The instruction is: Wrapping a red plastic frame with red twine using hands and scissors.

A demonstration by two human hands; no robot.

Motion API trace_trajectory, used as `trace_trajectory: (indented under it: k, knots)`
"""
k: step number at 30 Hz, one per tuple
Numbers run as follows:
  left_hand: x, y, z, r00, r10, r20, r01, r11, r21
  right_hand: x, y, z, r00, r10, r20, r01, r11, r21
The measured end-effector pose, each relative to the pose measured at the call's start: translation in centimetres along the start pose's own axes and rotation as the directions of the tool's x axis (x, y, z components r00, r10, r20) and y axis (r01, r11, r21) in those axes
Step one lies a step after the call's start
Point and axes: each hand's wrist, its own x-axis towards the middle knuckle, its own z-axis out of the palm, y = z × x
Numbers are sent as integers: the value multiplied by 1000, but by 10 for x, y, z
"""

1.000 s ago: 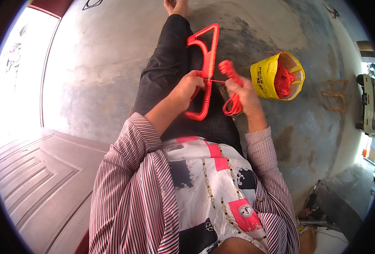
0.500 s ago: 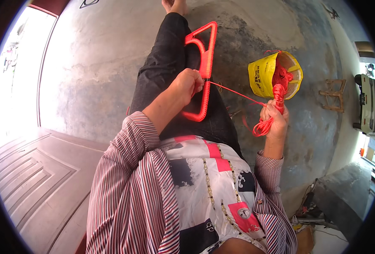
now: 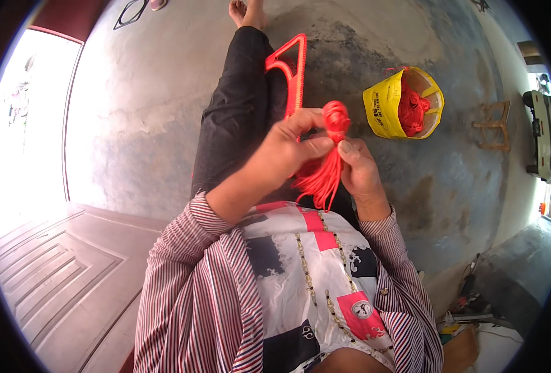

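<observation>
Left hand (image 3: 287, 147) pinches the cord bundle (image 3: 323, 175) at its narrow neck, over the lap; right hand (image 3: 362, 171) pinches the same neck opposite; red frame (image 3: 296, 90), partly hidden by the left hand, overlies the trousers (image 3: 233, 118); yellow bag (image 3: 380, 112), holding red cord (image 3: 413, 112), is to the right.

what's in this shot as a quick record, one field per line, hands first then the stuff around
left hand: pinching the cord bundle at its neck
right hand: thumb and fingers at the same neck
bundle form: knobbed top, red strands hanging loose below
frame: red, by the trousers, lower part hidden by the left hand
bag: yellow, open, right on the floor, red cord inside
</observation>
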Motion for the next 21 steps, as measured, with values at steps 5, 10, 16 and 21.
trace_trajectory:
  k: [5, 10, 16, 21]
  knots:
    - [6, 24, -24, 996, -71, -46, 21, 733, -680, 21, -1, -18, 949, 194, 249, -226, 968, 109]
    - [17, 38, -91, 962, 89, -258, -151, 961, -230, 64, -14, -52, 995, -66, 77, 51, 982, 183]
    - [3, -17, -87, 981, -103, 162, -90, 498, 863, 84, 16, -38, 982, 171, 86, -71, 742, -667]
    - [8, -37, -64, 972, -152, -180, 231, 764, 602, 75, 20, -30, 970, 207, 128, 2, 518, -856]
